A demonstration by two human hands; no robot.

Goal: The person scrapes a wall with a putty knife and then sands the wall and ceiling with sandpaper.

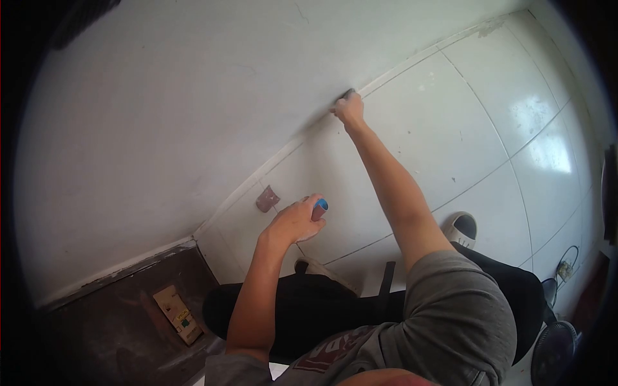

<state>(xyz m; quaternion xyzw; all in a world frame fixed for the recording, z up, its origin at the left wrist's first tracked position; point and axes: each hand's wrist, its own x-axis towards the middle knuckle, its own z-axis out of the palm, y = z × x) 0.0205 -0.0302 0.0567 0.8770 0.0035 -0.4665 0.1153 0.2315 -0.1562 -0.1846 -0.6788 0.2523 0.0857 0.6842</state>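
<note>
Head view. The skirting [270,165] runs obliquely from lower left to upper right, marking the edge between the pale wall [161,116] and the white tiled floor [450,148]. Open room lies chiefly over the tiles to the right of the right forearm; toward the wall, movement is bounded by the skirting.

The right hand [349,110], at the end of an extended arm, has its fingers closed on a small dark object [348,94], which lies at the foot of the wall, beside the skirting. The object projects past the fingers on the wall side; its underside is hidden. The left hand [293,224], nearer the body, has its fingers curled around a reddish-brown roll [319,210] with a blue inner face; the open end shows between thumb and fingers.

A curved reddish-brown piece [267,199] rests on the tiles between the left hand and the skirting, apart from both. Below left, a dark floor section [122,321] bears a yellowish box [177,315]. Two light shoes, one by the left forearm [325,273] and one right of the right arm [461,228], stand on the tiles near the legs and limit the room there. At lower right are a dark round fan [555,350] and a looped cable [566,256].
</note>
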